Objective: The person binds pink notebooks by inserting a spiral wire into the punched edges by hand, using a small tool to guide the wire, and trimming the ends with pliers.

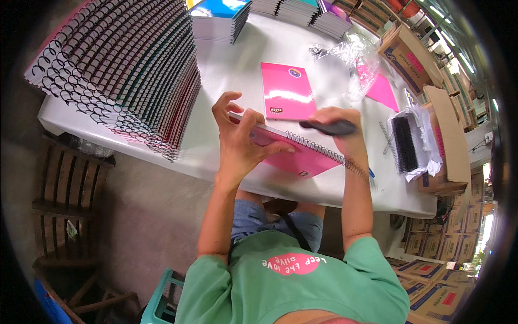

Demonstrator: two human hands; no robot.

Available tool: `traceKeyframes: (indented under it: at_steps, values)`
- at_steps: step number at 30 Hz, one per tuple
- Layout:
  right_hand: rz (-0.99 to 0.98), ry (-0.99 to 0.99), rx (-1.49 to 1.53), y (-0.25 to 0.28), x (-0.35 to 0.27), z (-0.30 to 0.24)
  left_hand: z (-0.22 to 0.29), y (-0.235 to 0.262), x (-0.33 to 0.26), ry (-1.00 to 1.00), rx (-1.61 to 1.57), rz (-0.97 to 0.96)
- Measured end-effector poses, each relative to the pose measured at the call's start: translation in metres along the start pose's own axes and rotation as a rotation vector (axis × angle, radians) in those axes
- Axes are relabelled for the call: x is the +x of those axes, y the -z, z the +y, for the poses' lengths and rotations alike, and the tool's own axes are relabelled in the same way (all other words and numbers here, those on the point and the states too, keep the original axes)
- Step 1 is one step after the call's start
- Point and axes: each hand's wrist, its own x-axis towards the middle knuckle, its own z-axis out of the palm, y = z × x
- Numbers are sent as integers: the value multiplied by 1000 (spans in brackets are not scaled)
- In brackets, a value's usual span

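My left hand [237, 135] grips a pink notebook [297, 160] by its left part, thumb on the cover and fingers over the edge. A dark spiral coil [313, 144] runs along the notebook's upper edge, and its loose end sticks out to the right, past my right wrist. In my right hand [352, 143] is a black hand tool [334, 128], held close above the coil; motion blur hides its exact kind. Just beyond the notebook, a second pink notebook [286, 89] lies flat on the table.
Tall stacks of spiral-bound notebooks [129, 70] fill the table's left side. More stacks [221, 19] stand at the far edge. On the right are clear plastic wrap [353, 59], a pile of black coils [403, 143] on paper and cardboard boxes [445, 137]. A wooden chair [67, 194] stands left.
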Motion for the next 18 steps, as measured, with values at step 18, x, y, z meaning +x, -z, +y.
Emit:
traceKeyframes:
  at_steps: [18]
  values:
    - [-25, -180, -342, -23, 35, -1, -19, -2, -7, 256, -436, 4]
